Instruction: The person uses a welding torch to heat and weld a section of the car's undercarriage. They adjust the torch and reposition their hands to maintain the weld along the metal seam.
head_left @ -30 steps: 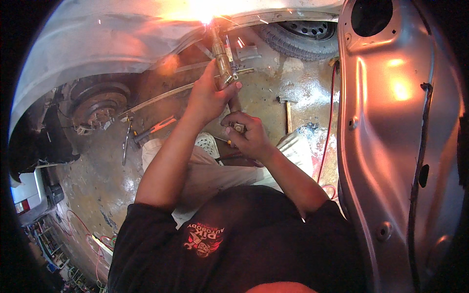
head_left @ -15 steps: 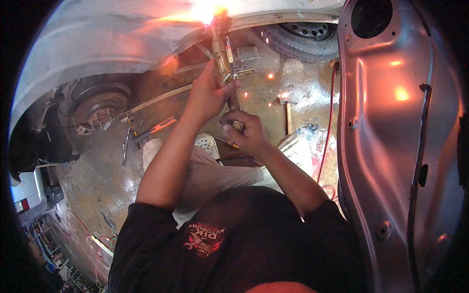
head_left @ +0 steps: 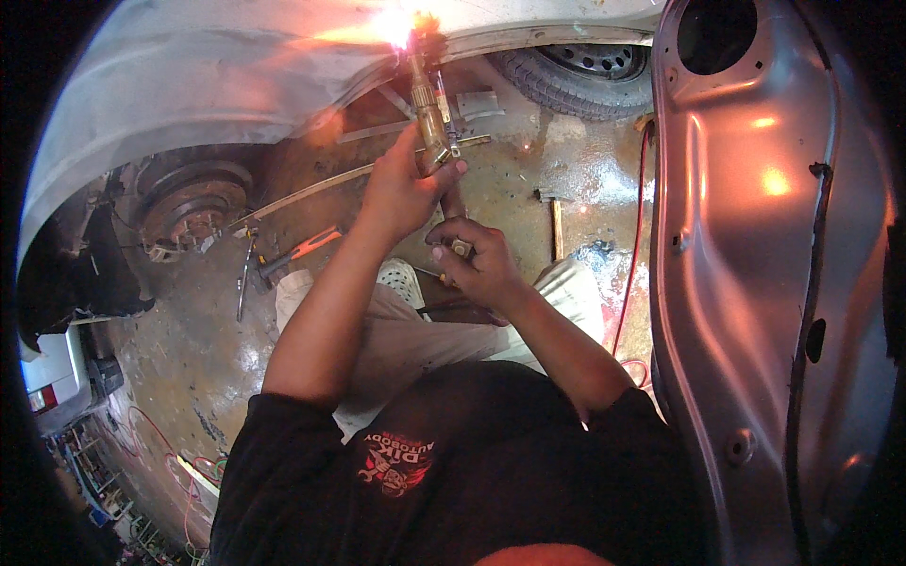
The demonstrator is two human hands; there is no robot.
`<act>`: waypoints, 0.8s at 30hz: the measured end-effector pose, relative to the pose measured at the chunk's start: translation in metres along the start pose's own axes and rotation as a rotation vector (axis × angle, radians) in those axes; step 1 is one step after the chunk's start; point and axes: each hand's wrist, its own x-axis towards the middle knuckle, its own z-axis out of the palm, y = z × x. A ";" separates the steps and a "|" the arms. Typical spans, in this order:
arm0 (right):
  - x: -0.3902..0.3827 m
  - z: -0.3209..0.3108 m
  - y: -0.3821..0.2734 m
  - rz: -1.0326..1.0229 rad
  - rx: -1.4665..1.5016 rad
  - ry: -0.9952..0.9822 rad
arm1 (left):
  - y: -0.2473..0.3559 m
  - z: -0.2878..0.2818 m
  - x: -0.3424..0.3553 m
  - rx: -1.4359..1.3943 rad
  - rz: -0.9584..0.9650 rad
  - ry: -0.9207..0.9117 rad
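Note:
My left hand (head_left: 406,184) is closed around the brass-coloured handle of a gas torch (head_left: 429,118). At the torch's tip a bright white-orange flame (head_left: 401,26) burns against the lower edge of a pale car body panel (head_left: 226,75), and its glare hides the spot it touches. Below the left hand, my right hand (head_left: 481,255) has its fingers curled round a small brass fitting (head_left: 461,247), which looks like the torch's rear end. The join between the two is partly hidden by my hands.
A hammer (head_left: 557,226) and an orange-handled hammer (head_left: 297,247) lie on the floor, with a ratchet wrench (head_left: 244,274) to the left. A red hose (head_left: 632,255) runs beside a large grey door panel (head_left: 755,283) on my right. Beyond is a tyre (head_left: 566,85); a brake disc (head_left: 193,212) is at left.
Bright sparks over the floor near the hammer have mostly faded. The torch and both hands stay nearly in place, with the flame still at the panel edge.

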 end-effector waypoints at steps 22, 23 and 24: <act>0.008 0.004 0.001 -0.068 -0.038 0.048 | 0.010 -0.005 0.000 0.074 0.070 0.059; 0.008 0.004 0.002 -0.059 -0.035 0.044 | 0.007 -0.005 0.002 0.039 0.054 0.050; 0.008 0.004 0.003 -0.049 -0.031 0.040 | 0.002 -0.005 0.003 0.005 0.039 0.041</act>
